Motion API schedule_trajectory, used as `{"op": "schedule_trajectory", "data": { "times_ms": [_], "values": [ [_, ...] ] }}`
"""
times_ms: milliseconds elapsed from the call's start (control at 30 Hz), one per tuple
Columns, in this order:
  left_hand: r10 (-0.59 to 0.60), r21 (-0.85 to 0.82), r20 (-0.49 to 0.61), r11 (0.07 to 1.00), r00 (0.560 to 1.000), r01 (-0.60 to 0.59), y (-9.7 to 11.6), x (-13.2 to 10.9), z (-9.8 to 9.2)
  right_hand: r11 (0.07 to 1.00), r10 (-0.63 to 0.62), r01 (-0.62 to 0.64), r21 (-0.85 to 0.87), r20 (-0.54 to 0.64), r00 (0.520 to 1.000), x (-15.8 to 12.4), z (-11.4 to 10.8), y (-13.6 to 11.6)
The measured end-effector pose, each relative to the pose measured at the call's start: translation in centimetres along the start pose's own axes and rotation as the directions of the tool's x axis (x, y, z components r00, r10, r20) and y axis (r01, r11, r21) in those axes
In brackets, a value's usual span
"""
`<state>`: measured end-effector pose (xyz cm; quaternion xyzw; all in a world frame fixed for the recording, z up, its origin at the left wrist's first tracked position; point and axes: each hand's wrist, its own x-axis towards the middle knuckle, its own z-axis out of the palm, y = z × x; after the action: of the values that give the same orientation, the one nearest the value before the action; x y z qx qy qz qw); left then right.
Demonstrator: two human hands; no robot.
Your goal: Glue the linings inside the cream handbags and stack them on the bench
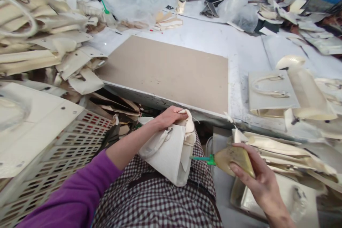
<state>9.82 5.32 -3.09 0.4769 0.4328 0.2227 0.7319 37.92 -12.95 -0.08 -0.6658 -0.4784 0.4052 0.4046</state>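
Note:
A cream handbag (167,153) rests on my lap, tilted, its handle lying along one face. My left hand (172,117) is closed on the upper edge of the bag, where pale lining bulges out. In my right hand (256,172) is a yellowish squeeze bottle (233,160) with a green cap and a thin green nozzle. The bottle lies nearly level, and its nozzle tip points left at the bag's open side edge. Whether the tip touches the bag I cannot tell.
A brown board (171,73) lies on the white table (211,41) ahead. Cream bag parts (40,28) are heaped at the left, above a white plastic crate (72,142). A finished-looking cream bag (272,91) sits on the right, with stacked bag pieces (291,153) below it.

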Motion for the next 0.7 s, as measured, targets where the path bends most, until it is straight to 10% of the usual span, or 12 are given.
{"op": "schedule_trajectory", "data": {
  "times_ms": [700],
  "values": [
    [0.012, 0.023, -0.026, 1.0, 1.0, -0.012, -0.8, 0.2, -0.1, 0.996, 0.087, -0.088, 0.027, 0.051, 0.995, -1.8, 0.0, -0.3]
  ]
}}
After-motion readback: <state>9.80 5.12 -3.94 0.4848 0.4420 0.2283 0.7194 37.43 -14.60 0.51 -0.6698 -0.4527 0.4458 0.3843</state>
